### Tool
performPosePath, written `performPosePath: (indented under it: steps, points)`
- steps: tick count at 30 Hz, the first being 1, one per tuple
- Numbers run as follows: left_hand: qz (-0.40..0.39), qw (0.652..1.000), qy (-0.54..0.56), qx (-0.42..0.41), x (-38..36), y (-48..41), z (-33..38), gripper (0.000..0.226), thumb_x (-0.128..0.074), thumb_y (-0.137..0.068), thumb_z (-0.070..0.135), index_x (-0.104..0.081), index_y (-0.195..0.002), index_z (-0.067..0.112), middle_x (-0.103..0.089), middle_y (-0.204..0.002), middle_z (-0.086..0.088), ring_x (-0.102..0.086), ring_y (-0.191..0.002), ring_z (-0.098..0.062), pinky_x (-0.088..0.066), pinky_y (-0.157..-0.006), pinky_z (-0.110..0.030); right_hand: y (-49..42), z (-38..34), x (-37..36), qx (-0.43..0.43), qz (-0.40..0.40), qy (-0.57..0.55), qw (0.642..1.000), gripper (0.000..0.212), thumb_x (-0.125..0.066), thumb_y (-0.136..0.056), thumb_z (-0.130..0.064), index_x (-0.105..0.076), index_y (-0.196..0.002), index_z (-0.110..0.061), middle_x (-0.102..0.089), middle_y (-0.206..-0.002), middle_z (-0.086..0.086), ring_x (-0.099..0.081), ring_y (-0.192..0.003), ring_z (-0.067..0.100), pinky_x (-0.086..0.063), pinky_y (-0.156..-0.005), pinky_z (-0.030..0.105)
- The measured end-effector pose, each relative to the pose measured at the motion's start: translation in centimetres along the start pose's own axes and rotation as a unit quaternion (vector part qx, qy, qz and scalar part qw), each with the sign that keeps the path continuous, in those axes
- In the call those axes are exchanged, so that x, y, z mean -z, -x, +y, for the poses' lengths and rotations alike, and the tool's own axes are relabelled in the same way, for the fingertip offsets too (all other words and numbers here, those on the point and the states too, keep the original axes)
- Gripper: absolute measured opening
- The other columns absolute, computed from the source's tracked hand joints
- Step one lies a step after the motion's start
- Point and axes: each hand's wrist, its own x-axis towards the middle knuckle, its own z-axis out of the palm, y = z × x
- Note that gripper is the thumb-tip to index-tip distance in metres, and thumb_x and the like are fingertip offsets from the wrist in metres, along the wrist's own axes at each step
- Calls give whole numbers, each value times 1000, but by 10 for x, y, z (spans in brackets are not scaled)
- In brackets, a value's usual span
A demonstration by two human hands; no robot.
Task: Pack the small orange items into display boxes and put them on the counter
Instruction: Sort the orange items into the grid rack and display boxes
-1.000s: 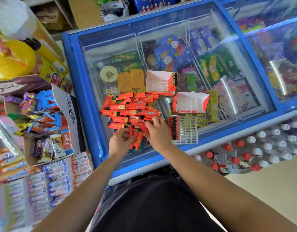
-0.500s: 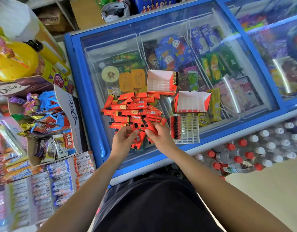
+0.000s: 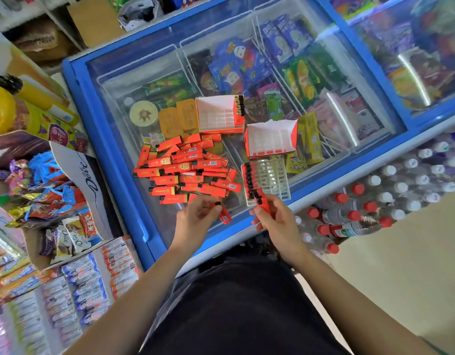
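Left grip: our left hand (image 3: 195, 216) pinches a single orange item (image 3: 224, 213) between thumb and fingertips, with its black cap toward the pile and its body slanting down to the right
Right grip: our right hand (image 3: 275, 222) is curled tight round a clutch of orange items (image 3: 263, 204); we cannot tell how many, and their black caps sit at the near end of the grid tray
Grid tray: the white grid tray (image 3: 275, 175) lies flat on the glass, its left column lined with black-capped orange items and the other cells showing white
Loose pile: the loose pile (image 3: 188, 167) of orange items lies crisscrossed on the glass, just left of the tray and just beyond our left hand
Near display box: the near display box (image 3: 271, 138) stands just beyond the tray, open, with white dividers showing inside
Far display box: the far display box (image 3: 218, 115) stands beyond the pile and left of the near one, with a few items upright along its right side
Counter: the freezer lid (image 3: 134, 80) is blue-framed glass, and we see packaged ice creams beneath it
Right edge: capped bottles (image 3: 349, 216) are stacked beside the freezer
Left edge: a chocolate carton (image 3: 77, 175) holds wrapped sweets
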Motion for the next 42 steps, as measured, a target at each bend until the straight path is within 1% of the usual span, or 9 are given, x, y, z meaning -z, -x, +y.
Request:
performPosePath:
  steps: [5, 10, 13, 17, 19, 27, 30, 37, 42]
  points:
    - [-9, 1000, -21, -18, -24, -1, 12, 12, -74, -89, 9, -70, -98, 16, -70, -82, 3, -65, -74, -6, -57, -72, -40, -11, 15, 17, -15, 96, -14, 995, 15, -60, -97, -11, -58, -108, -21, -65, -94, 5, -64, -73, 11, -53, -62, 27]
    - [-13, 998, -58, -28, -38, -10, 21, 42, -71, -91, 12, -72, -88, 54, -68, -88, 9, -68, -78, -14, -60, -75, -46, -27, 27, 28, -19, 112, 28, 993, 14, -60, -97, -17, -58, -110, -21, -66, -96, 6, -67, -87, 26, -58, -74, 33]
    - [-3, 999, -53, -10, -44, -12, 24, 29, -75, -88, 14, -75, -89, 43, -71, -84, 3, -65, -69, -4, -56, -71, -31, -32, 34, 35, -17, 105, 46, 993, 25, -60, -96, -21, -59, -121, -27, -68, -100, 0, -66, -92, 22, -58, -84, 40]
    - [-4, 997, -79, -25, -46, -11, 24, 20, -83, -82, 23, -79, -97, 35, -73, -79, 4, -61, -70, -3, -49, -71, -15, -33, 41, 42, -15, 95, 53, 994, 36, -60, -97, -24, -56, -132, -26, -67, -113, -7, -63, -98, 7, -51, -88, 25]
    - [2, 995, -92, -22, -48, -9, 23, 23, -85, -80, 26, -81, -102, 30, -73, -79, 3, -61, -69, -3, -50, -71, -13, -32, 43, 43, -16, 89, 51, 995, 38, -60, -97, -21, -54, -135, -22, -65, -116, -8, -62, -102, 5, -47, -89, 19]
    - [65, 992, -105, 34, -64, -9, 25, 32, -91, -70, 39, -78, -90, 17, -73, -77, 6, -66, -71, -3, -52, -69, -12, -30, 49, 40, -12, 71, 70, 995, 32, -60, -96, -17, -58, -128, -17, -66, -114, -1, -62, -110, 13, -49, -98, 27]
    - [66, 992, -94, 43, -68, -12, 28, 28, -90, -71, 40, -75, -84, 19, -73, -77, 9, -70, -73, -7, -58, -70, -21, -29, 49, 36, -15, 62, 69, 996, 32, -60, -97, -18, -58, -129, -16, -66, -114, -1, -62, -108, 11, -48, -95, 23]
    - [64, 995, -60, 39, -60, -8, 20, 30, -93, -68, 30, -74, -84, 12, -72, -74, -2, -70, -71, -19, -56, -65, -18, -30, 45, 33, -25, 52, 87, 995, 25, -61, -97, -23, -59, -121, -19, -65, -104, -7, -60, -94, 5, -42, -75, 7]
    - [71, 995, -60, 31, -60, -8, 15, 29, -92, -69, 32, -74, -83, 15, -73, -73, -1, -70, -71, -19, -60, -68, -28, -28, 47, 25, -20, 40, 100, 994, 23, -63, -96, -25, -60, -118, -19, -65, -98, -11, -60, -88, 3, -43, -73, 12]
